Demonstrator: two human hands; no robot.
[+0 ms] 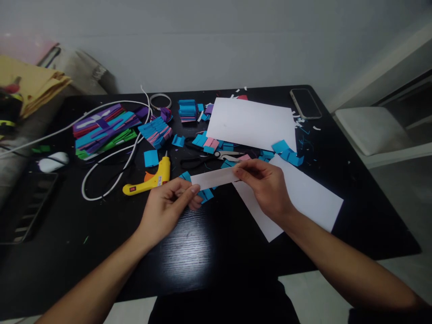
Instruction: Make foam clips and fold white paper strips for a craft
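Note:
Both my hands hold a narrow white paper strip [216, 177] level above the black table [111, 225]. My left hand [168, 208] pinches the strip's left end between thumb and fingers. My right hand [266, 185] pinches its right end. Under my right hand lies a white paper sheet [303, 198]. Small blue paper pieces [205, 194] lie on the table just below the strip.
A yellow glue gun [151, 180] with a white cord lies left of the strip. Black scissors [205, 158], blue and pink folded pieces [209, 143], a second white sheet [251, 122], stacked coloured paper strips [104, 129], a phone [305, 103] and a tape ring [160, 101] sit farther back.

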